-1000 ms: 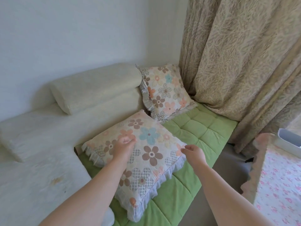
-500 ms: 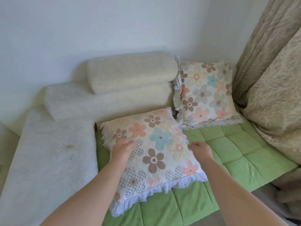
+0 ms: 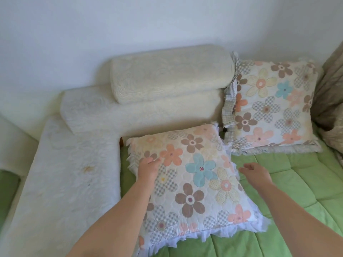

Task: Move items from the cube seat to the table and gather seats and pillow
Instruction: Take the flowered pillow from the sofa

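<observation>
Green quilt [image 3: 297,182] holds the flowered pillow [image 3: 193,182] flat at centre; left hand [image 3: 148,168] rests loose-fingered on it, right hand [image 3: 255,174] has come off to its 3 o'clock, open and empty, suggesting it is set down.

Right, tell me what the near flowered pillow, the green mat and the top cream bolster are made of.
Near flowered pillow: quilted fabric, likely cotton, matte; stitched curves across the print and a white ruffled edge. Green mat: padded quilted cloth, matte; stitch lines form puffy squares. Top cream bolster: soft textured cover, perhaps embossed plush; fibre can't be told.
</observation>
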`<state>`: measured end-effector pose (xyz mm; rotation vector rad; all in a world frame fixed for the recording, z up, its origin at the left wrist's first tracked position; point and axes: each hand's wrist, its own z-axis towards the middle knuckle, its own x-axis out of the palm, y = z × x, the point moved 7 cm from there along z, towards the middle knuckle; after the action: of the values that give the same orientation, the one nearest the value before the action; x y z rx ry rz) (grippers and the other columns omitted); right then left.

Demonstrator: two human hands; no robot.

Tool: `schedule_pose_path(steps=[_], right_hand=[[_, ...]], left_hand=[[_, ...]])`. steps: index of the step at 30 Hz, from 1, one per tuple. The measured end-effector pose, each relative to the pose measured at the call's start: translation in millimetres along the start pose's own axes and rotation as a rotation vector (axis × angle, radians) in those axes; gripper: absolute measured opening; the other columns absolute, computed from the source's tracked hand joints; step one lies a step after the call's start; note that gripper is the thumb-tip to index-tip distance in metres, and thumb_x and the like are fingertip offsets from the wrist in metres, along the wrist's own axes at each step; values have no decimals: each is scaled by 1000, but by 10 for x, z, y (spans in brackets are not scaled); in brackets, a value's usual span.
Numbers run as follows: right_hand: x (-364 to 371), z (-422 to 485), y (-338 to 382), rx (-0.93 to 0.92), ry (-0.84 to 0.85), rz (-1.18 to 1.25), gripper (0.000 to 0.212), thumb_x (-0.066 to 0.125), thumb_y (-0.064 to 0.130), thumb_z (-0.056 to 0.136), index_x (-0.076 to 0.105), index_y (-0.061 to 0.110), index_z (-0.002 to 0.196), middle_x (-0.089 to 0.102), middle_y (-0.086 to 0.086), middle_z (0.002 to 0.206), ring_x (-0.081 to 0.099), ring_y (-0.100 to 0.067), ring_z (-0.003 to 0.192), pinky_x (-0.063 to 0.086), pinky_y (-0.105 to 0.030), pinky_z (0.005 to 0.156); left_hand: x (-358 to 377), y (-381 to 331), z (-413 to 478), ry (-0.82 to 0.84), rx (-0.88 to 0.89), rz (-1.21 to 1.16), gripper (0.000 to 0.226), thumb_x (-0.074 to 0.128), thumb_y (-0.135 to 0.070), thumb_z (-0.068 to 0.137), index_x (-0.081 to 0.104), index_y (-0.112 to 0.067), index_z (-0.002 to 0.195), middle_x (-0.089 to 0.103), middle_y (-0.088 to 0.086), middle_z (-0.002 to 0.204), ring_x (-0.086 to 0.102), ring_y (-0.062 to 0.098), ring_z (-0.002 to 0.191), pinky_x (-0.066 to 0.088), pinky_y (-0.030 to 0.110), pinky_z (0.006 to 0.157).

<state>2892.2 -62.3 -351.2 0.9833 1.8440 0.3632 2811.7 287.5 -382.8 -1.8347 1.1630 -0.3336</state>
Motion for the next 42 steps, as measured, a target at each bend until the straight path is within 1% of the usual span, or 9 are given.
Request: schedule_pose_path(steps=[4,9,13,18,23,29,32,35,42], right_hand=[[213,307,-82,52,59,-25,44,58,22,91,50,7,131,55,-13,131,52,-25,94,41,-31,78],[432,798,-221,91,141,-126,45,59,24,90,49,9,132,55,-13,131,54,-25,99,38,-28,77],[524,1286,-334,90,200,-195,47,59,21,89,47,9,134,51,-14,137,55,-30,114,39,-29,80],[736,1795,-587,89,218,-265,51,56,20,91,41,8,139,49,-19,134,46,-24,81,39,-31,72],[948,2238,-679,80,171,-242,46,34,37,99,48,9,133,55,-19,122,53,-32,97,42,-38,86],[1198,2568,-935,182,194,-105,58,22,50,98,44,17,139,49,-18,139,47,-36,124,34,-43,102],[1248,2678,-1117,262,224,29,68,26,66,89,56,19,129,59,-16,127,54,-34,117,38,-47,105],[1352,2719,-1214,347,366,254,66,32,68,87,65,18,113,70,-13,106,64,-30,99,51,-45,90],[1539,2836,-1283,355,585,508,77,43,75,71,62,19,121,70,-12,114,66,-30,107,50,-45,94]], left_hand=[[35,194,265,-7,-51,31,50,61,-23,89,49,-4,134,49,-9,80,49,8,71,39,22,66],[99,468,487,-82,-179,112,52,61,-27,89,49,-1,133,55,19,131,54,34,119,43,40,96],[124,769,624,-220,-273,96,59,60,-28,90,42,-1,139,46,15,142,47,33,128,39,37,97],[35,1350,916,-350,-409,76,79,57,-62,74,51,-9,132,58,15,130,57,37,114,44,49,101],[59,1347,1216,-409,-425,116,69,38,-51,94,34,-2,143,40,20,146,40,38,133,31,46,109],[-117,1859,1651,-362,-501,11,94,33,-85,68,54,-19,132,60,13,129,58,34,113,43,49,103],[-27,1818,1684,-271,-506,-111,71,37,-74,81,62,-20,121,66,11,114,62,30,102,46,42,95],[99,1746,1684,-143,-479,-214,45,38,-58,92,66,-23,100,70,4,92,62,22,87,47,36,75],[201,1877,1804,-20,-462,-357,45,36,-58,90,67,-26,101,77,0,85,64,21,92,47,38,73]])
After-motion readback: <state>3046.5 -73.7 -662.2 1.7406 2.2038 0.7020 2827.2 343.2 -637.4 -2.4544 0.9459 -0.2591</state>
